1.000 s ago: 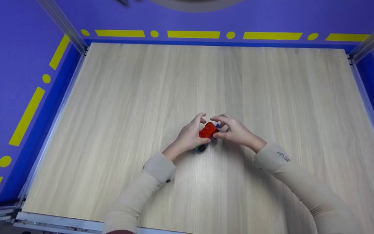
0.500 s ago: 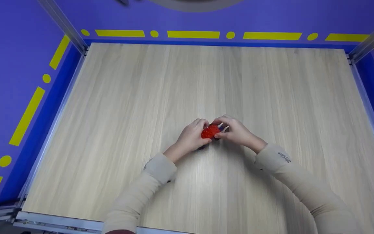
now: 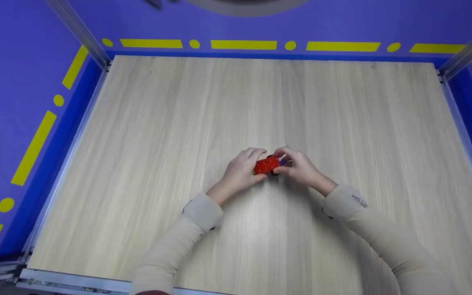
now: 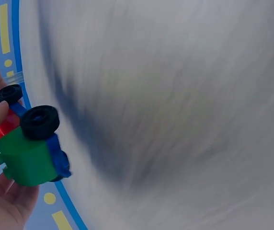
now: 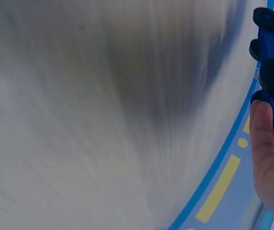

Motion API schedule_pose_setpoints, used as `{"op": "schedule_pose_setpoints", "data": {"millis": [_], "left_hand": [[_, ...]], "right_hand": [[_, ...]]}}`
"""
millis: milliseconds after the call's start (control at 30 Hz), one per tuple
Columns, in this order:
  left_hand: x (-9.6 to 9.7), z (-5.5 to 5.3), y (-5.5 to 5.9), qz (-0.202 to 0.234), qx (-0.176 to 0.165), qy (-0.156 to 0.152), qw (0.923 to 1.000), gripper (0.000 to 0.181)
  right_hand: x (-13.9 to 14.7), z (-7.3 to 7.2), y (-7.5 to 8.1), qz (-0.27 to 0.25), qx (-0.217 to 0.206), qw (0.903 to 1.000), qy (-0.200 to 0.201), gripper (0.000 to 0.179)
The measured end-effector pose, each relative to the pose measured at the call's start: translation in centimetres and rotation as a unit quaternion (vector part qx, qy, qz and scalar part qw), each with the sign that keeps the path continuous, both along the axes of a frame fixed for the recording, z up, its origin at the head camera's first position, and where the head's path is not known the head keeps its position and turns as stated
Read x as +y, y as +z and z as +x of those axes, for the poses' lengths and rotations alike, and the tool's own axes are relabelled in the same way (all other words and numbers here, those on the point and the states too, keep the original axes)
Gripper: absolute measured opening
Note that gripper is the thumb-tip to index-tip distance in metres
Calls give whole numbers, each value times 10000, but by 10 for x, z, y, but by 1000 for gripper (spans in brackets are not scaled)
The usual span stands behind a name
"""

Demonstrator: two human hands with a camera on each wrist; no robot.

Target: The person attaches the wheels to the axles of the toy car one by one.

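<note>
Between the two hands, in the head view, is a small toy car (image 3: 266, 165) built of bricks, its studded red top facing up. My left hand (image 3: 240, 170) holds it round the left end, thumb on the near side. At the other end my right hand (image 3: 301, 166) pinches the car between thumb and fingers. A green brick (image 4: 29, 163) forms the end nearest the left wrist camera, with a black wheel (image 4: 39, 122) beside it. Along the underside runs a blue chassis (image 5: 267, 48), seen in the right wrist view. Fingers hide parts of the red bricks.
A wood-grain table (image 3: 187, 123) spreads around the hands. Blue walls (image 3: 244, 28) with yellow dashes and dots stand at the back and both sides, joined by metal posts (image 3: 81, 35). A metal rail (image 3: 76, 278) lines the front edge.
The toy car has turned from slanted to nearly crosswise and shifted slightly right. The left hand closed round it, then its index finger lifted a little. The right hand has kept its pinch.
</note>
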State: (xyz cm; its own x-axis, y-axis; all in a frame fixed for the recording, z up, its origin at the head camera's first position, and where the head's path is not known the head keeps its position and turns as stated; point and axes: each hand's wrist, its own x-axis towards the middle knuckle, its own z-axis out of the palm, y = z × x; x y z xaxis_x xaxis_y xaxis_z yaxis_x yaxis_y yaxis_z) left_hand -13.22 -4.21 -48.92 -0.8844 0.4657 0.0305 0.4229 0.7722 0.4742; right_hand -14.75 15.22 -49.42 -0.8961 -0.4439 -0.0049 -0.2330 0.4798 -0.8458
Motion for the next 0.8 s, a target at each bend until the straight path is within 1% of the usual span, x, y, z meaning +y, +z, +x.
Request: {"op": "schedule_pose_setpoints", "data": {"millis": [100,167,267,333,500,567,633,800], "left_hand": [[-2,-3,-4,6,-20,211,9998,66],[-3,-5,-6,96,-61,404,9991,66],[-2,-9,-10,283,-48,657,9974,63],[-1,-12,-11,364,18,749,9965,59],[5,-19,-13,353,287,732,9963,48],[8,-23,-14,329,346,701,9964,45],[10,-26,-14,308,364,678,9966,43],[16,-37,-15,270,266,681,9970,41]], "right_hand": [[4,-1,-4,-217,-112,9992,-319,35],[6,-3,-5,-306,-257,9977,-550,36],[10,-5,-7,-372,-491,9947,-826,37],[12,-7,-9,-443,-570,9925,-987,36],[16,-13,-14,-634,-678,9876,-1268,37],[18,-15,-15,-622,-729,9865,-1329,37],[20,-17,-15,-604,-781,9859,-1350,38],[24,-27,-13,-484,-847,9858,-1369,40]]}}
